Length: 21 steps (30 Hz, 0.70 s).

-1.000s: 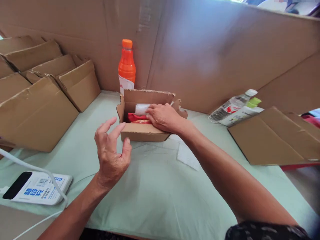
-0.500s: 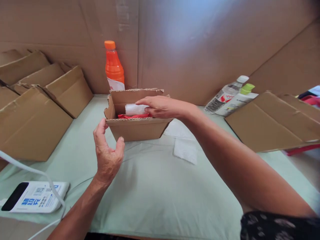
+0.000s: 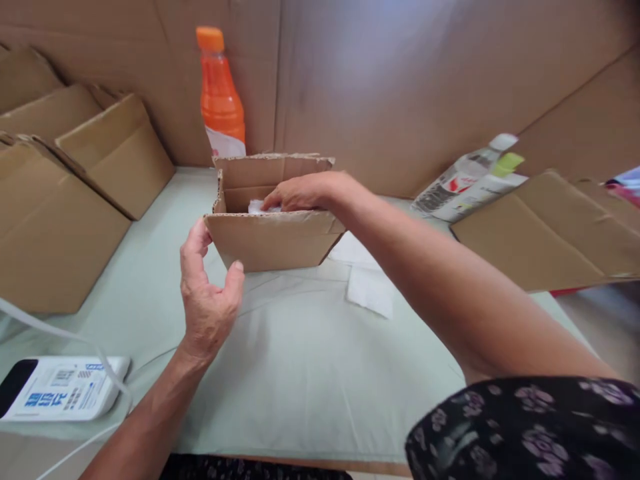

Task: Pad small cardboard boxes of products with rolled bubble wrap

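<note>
A small open cardboard box (image 3: 273, 243) stands upright on the pale green cloth. My left hand (image 3: 207, 287) curves around its left front corner, fingertips at the side edge and thumb by the lower front face. My right hand (image 3: 300, 192) reaches down over the rim into the box, its fingers closed at a white roll (image 3: 263, 207) that looks like soft paper or cloth. Only the roll's top left part shows. The front wall hides the rest of the inside and some of my fingertips.
Folded white sheets (image 3: 370, 290) lie right of the box. An orange bottle (image 3: 223, 100) stands behind it. More cardboard boxes (image 3: 65, 227) are at left, another box (image 3: 530, 233) at right beside a clear bottle (image 3: 463, 173). A white packaged item (image 3: 65, 390) and cable (image 3: 60, 337) lie front left.
My right hand has lowered the white roll deeper into the box. The red thing seen inside before is now hidden. The view has tilted slightly down.
</note>
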Each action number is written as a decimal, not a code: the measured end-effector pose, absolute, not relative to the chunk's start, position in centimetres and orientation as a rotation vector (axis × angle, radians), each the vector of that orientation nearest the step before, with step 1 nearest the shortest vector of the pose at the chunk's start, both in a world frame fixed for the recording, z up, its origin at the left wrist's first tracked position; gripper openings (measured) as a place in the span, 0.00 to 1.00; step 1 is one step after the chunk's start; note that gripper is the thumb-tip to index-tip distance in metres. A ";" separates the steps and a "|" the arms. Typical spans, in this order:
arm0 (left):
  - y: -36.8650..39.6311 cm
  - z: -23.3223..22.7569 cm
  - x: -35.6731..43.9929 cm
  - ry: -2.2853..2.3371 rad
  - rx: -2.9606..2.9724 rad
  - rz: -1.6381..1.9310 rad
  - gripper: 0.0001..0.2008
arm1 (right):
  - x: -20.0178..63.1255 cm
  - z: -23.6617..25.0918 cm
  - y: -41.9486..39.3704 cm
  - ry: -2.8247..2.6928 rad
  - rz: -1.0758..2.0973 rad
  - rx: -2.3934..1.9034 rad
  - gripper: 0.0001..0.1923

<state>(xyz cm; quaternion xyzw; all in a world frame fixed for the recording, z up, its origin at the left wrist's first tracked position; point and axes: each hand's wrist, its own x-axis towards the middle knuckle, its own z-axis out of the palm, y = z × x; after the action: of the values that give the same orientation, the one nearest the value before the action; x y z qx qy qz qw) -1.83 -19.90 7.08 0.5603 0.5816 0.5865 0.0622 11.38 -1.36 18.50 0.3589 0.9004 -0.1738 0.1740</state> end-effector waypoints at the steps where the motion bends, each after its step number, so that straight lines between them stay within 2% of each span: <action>1: -19.9 7.1 -1.9 1.760 1.691 1.765 0.40 | 11.3 18.9 -1.3 2.539 -0.485 1.010 0.27; 4: -20.0 7.0 -2.2 1.751 1.664 1.775 0.42 | 12.8 20.6 -2.3 2.636 -0.489 1.070 0.30; 7: -20.4 6.5 -3.0 1.736 1.598 1.791 0.43 | 17.6 21.8 -5.8 3.024 -0.492 1.269 0.27; 10: -20.6 6.1 -3.8 1.736 1.487 1.752 0.40 | 23.6 20.0 -10.7 3.210 -0.256 1.878 0.25; 12: -20.4 5.9 -4.2 1.717 1.407 1.710 0.40 | 26.3 16.6 -13.2 3.218 -0.288 2.346 0.24; 13: -20.1 5.9 -4.3 1.695 1.376 1.690 0.39 | 26.8 14.5 -13.9 3.157 -0.409 2.600 0.22; 14: -19.7 5.8 -4.4 1.664 1.352 1.669 0.39 | 26.7 12.3 -14.3 3.092 -0.667 2.643 0.22; 15: -19.2 5.6 -4.5 1.623 1.334 1.648 0.38 | 26.0 10.2 -14.2 3.000 -0.966 2.559 0.29; 17: -18.2 5.4 -4.4 1.537 1.308 1.616 0.35 | 23.7 6.9 -13.2 2.922 -1.322 2.341 0.39; 19: -17.4 5.3 -4.0 1.503 1.291 1.618 0.31 | 21.5 5.6 -12.0 2.917 -1.496 2.197 0.38; 21: -17.1 5.5 -3.2 1.525 1.278 1.649 0.29 | 20.8 5.8 -11.6 2.930 -1.556 2.155 0.31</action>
<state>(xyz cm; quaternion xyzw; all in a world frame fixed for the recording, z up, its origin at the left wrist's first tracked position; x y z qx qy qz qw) -3.17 -17.14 5.48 0.4756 0.5674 0.6133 0.2750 20.81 -11.64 5.77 0.5003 0.6800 -0.3612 -0.3962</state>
